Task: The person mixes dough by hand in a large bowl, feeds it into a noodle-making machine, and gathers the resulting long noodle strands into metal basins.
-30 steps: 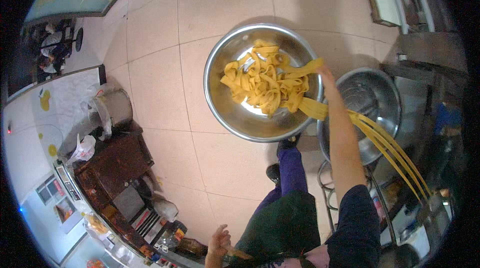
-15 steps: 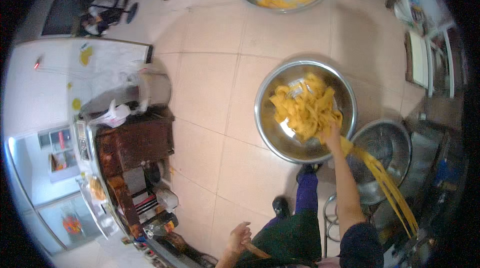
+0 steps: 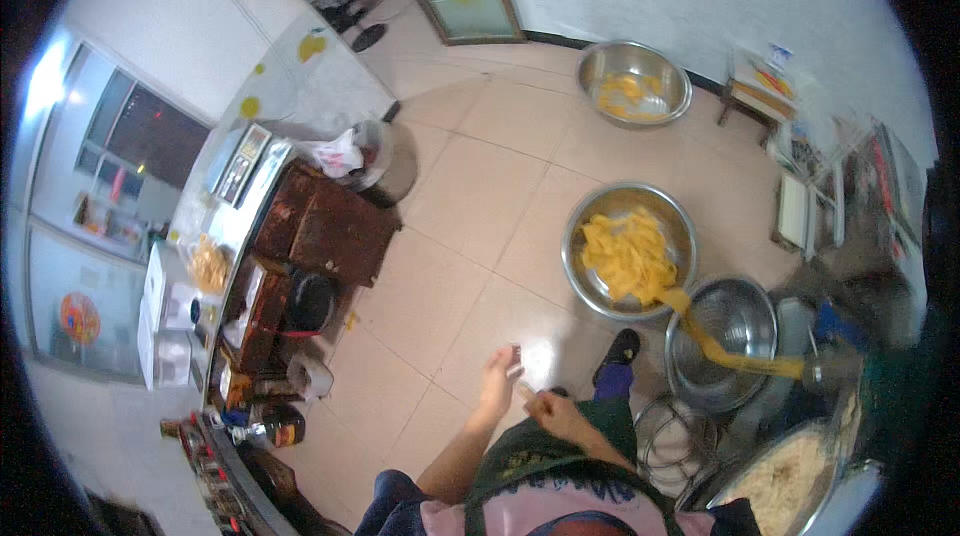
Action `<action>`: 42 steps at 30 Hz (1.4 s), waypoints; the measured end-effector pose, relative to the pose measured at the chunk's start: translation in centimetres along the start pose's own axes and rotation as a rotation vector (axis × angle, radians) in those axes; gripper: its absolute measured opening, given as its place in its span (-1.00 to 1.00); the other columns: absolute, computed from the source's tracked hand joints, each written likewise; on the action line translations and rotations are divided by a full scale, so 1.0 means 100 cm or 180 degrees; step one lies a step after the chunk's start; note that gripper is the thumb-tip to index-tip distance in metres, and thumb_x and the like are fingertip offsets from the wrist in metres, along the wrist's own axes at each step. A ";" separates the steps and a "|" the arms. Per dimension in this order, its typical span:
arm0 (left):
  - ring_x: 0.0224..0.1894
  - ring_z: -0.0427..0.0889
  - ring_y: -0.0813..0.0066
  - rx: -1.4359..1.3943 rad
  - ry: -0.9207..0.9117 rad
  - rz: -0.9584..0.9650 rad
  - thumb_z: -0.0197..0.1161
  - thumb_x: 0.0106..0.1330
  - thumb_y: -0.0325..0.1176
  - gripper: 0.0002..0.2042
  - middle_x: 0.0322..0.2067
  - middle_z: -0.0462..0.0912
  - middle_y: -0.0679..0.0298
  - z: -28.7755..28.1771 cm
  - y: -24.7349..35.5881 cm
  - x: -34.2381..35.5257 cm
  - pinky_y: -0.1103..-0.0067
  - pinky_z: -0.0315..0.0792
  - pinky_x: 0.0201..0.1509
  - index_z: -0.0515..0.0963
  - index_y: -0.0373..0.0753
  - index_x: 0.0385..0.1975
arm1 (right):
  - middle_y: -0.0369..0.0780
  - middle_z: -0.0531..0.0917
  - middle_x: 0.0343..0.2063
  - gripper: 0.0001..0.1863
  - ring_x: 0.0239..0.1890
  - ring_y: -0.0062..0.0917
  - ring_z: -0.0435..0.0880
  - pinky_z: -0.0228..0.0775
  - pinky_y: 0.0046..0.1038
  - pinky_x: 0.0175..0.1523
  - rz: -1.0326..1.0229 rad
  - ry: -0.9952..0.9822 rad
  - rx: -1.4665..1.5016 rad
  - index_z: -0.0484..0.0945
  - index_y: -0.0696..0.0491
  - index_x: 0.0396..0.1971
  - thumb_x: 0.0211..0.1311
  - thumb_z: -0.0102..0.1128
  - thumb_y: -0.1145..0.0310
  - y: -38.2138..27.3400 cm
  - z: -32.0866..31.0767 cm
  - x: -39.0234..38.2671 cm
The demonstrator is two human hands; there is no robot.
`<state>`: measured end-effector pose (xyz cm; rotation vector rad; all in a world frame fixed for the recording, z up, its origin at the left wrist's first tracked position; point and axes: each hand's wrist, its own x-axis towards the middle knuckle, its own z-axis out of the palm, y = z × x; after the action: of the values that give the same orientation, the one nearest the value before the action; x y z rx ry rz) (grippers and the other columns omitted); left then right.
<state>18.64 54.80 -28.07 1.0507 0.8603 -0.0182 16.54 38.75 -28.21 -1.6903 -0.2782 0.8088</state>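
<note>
Wide yellow dough strips (image 3: 628, 254) lie heaped in a large steel bowl (image 3: 571, 281) on the floor ahead. From the heap a long strip (image 3: 715, 354) runs across a second steel bowl (image 3: 770, 321) to a metal machine part (image 3: 835, 372) at the right. My left hand (image 3: 497, 381) is raised in front of my body, fingers closed around something small and dark-edged, too blurred to name. Close beside it, my right hand (image 3: 562, 416) is closed on a short pale stick-like thing (image 3: 525, 390). Both hands are apart from the dough.
Another steel bowl (image 3: 590, 101) with some yellow strips stands by the far wall. At the lower right is a tub of pale crumbly dough or flour (image 3: 785, 481). A brown wooden cabinet (image 3: 335, 226) and a scale (image 3: 243, 164) stand left. A metal stool (image 3: 675, 441) is near my legs.
My right hand has left the dough in the bowl and come back beside my left hand. The view has turned and drawn back. The strips at the machine now form one band.
</note>
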 end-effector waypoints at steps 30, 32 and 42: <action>0.16 0.31 -0.08 0.5102 -0.3978 0.3334 0.51 -0.27 0.02 0.05 0.12 0.28 -0.18 0.296 -0.279 -0.359 0.26 0.22 0.23 0.05 0.05 0.31 | -0.02 0.63 -0.39 -0.60 -0.42 -0.21 0.62 0.47 -0.26 -0.29 0.0789 0.4070 -0.2773 0.49 0.10 -0.01 0.23 0.06 0.20 0.053 -0.274 -0.536; -0.01 0.46 -0.03 0.5004 -0.3993 0.3463 0.49 -0.19 -0.06 -0.11 -0.06 0.45 -0.10 0.294 -0.275 -0.372 0.26 0.33 0.10 0.19 0.00 0.24 | -0.03 0.64 -0.42 -0.65 -0.43 -0.26 0.64 0.48 -0.26 -0.35 0.1113 0.3469 -0.2851 0.55 0.07 -0.08 0.20 0.08 0.21 0.059 -0.319 -0.504; -0.22 0.62 0.12 0.3034 -0.2501 0.1772 0.36 0.08 -0.11 -0.50 -0.24 0.62 -0.07 0.303 -0.277 -0.354 0.38 0.45 -0.09 0.51 -0.26 -0.03 | 0.04 0.62 -0.50 -0.73 -0.35 -0.11 0.63 0.46 -0.16 -0.27 0.1319 0.3763 -0.3058 0.60 0.15 -0.39 0.17 0.08 0.23 0.038 -0.372 -0.438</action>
<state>1.88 3.87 -20.23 1.9530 -0.2420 -0.3761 7.46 -16.00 -13.01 -2.8689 0.6269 -0.2476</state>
